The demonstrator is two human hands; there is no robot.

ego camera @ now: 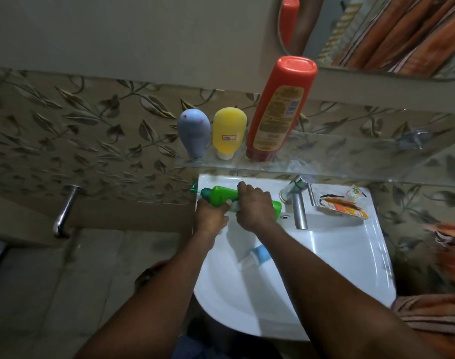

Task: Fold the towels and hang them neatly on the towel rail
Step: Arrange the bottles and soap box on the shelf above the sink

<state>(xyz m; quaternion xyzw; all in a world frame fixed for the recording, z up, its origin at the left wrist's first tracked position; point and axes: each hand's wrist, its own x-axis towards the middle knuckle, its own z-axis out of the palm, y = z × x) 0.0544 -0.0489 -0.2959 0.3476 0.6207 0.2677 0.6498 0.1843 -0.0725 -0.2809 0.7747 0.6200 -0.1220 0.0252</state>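
Both hands are clamped on the green bottle (221,194) lying along the sink's (376,255) back rim: left hand (211,216) pinching near the neck, right hand (255,208) curled over the body, probably to stand it up or clear the ledge. The towels (428,314) sit bunched off to the right, untouched, with no rail in view. A tube (255,256) lies in the basin, and the tap (299,208) and a sachet (343,207) crowd the right hand's side under the glass shelf (350,161).

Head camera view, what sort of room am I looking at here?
Most likely a home bathroom: a white washbasin with a chrome tap, a glass shelf holding toiletry bottles above it, and a mirror on the wall.
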